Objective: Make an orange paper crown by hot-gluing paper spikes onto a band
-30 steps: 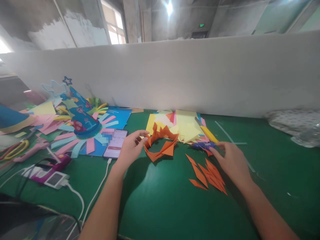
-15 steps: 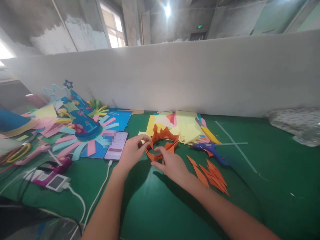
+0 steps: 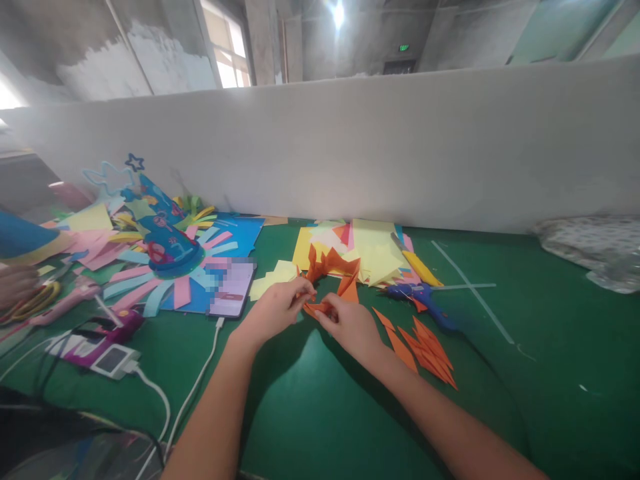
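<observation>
An orange ring of folded paper (image 3: 333,262) with pointed tips stands above the green table in front of me. My left hand (image 3: 283,305) pinches its near left side between thumb and fingertips. Close beside it, my right hand (image 3: 347,327) is closed on the near edge of the same ring, thumb toward me. Fingers cover part of the near side. Several folded orange paper pieces (image 3: 427,353) lie to the right of my right forearm. A blue glue gun (image 3: 425,300) rests beyond them.
A yellow utility knife (image 3: 423,268) lies by stacked coloured paper (image 3: 383,247). Left of my hands are a phone (image 3: 233,290) on a white cable, a decorated blue cone hat (image 3: 173,243), and a pink glue gun (image 3: 75,303). Another person's hand (image 3: 20,287) shows at the left edge.
My right hand has closed its thumb and fingers on the ring's near edge. My left hand has shifted slightly right and down. Another person's hand has appeared at the left.
</observation>
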`<state>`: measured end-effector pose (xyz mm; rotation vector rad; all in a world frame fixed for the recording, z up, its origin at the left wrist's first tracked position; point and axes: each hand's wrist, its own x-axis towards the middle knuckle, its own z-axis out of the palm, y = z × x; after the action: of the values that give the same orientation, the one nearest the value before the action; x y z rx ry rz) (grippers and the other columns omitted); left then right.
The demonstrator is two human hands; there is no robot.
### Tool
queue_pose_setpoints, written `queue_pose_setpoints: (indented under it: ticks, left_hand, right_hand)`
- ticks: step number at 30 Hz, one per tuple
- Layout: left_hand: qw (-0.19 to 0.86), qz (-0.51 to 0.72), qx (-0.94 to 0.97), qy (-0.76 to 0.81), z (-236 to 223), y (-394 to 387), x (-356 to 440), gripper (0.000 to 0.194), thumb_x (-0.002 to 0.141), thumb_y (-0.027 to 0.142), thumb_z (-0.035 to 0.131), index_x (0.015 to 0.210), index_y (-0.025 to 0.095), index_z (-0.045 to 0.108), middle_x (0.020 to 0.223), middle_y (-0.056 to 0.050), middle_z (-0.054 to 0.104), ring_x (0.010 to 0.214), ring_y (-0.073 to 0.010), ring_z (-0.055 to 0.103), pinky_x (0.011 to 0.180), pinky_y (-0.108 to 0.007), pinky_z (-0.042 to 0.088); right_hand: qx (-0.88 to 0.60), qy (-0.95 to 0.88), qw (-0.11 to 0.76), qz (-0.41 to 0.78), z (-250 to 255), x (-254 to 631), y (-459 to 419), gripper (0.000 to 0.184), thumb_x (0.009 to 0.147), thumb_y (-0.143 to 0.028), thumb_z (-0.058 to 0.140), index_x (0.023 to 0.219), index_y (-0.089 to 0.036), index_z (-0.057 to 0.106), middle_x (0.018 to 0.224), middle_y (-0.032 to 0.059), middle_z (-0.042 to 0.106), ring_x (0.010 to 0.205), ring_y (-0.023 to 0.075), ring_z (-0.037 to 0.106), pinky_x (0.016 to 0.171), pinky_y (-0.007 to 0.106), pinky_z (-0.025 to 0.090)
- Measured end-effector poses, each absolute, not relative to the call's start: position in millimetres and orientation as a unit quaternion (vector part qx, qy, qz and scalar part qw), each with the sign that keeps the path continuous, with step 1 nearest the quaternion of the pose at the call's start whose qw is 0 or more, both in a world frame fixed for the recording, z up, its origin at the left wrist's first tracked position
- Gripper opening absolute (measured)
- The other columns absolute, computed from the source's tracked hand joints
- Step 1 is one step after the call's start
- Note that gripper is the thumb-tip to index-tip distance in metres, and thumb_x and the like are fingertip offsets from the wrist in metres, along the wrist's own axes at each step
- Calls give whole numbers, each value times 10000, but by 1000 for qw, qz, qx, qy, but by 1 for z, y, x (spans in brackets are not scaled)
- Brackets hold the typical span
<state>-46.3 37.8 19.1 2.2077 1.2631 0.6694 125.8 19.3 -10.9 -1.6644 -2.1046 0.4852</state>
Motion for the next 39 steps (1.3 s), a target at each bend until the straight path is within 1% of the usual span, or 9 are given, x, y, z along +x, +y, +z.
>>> queue_pose_setpoints:
  ticks: [3, 7, 13, 22, 35, 39]
  left_hand:
    - [225, 224, 822, 474, 16, 40, -46, 174, 882, 210, 366, 903, 215, 538, 761, 30, 613, 477, -83, 514, 588, -222, 402]
    - [224, 212, 824, 475, 14, 41, -44, 173, 890, 220, 347, 889, 220, 520, 666, 48, 562, 460, -91, 498, 569, -224, 383]
    - [224, 213, 826, 471, 14, 39, -41, 162, 884, 203, 338, 862, 217, 498, 622, 51, 523, 465, -101, 497, 564, -227, 369]
    - [215, 207, 830, 471, 15, 37, -42, 177, 863, 161, 322, 856, 208, 492, 667, 25, 544, 517, -118, 510, 553, -228, 365]
    - [211, 203, 833, 470, 13, 37, -41, 178, 841, 114, 328, 870, 200, 481, 748, 6, 576, 539, -113, 522, 586, -235, 381]
    - [210, 202, 832, 473, 13, 36, -41, 179, 830, 104, 329, 864, 204, 473, 727, 7, 572, 555, -124, 525, 577, -235, 375]
  right_hand:
    - [-592, -758, 210, 173, -12, 127, 21, 174, 820, -362, 511, 746, -207, 534, 571, -27, 589, 488, 117, 519, 464, 212, 235]
    - [-583, -759, 225, 181, -14, 128, 21, 177, 820, -366, 510, 738, -209, 520, 585, -23, 600, 505, 123, 535, 468, 208, 241]
    - [-580, -761, 225, 186, -15, 129, 22, 163, 817, -351, 504, 735, -211, 505, 559, -36, 573, 499, 118, 521, 464, 205, 233]
    - [-582, -754, 238, 193, -16, 129, 22, 158, 809, -342, 501, 720, -212, 500, 528, -43, 551, 476, 115, 504, 469, 208, 248]
    - [-582, -751, 232, 211, -17, 130, 25, 160, 810, -321, 505, 698, -211, 473, 546, -38, 574, 489, 118, 520, 476, 208, 261]
    - [-580, -750, 233, 215, -17, 130, 25, 158, 812, -313, 503, 697, -211, 465, 564, -34, 590, 495, 119, 529, 481, 208, 272]
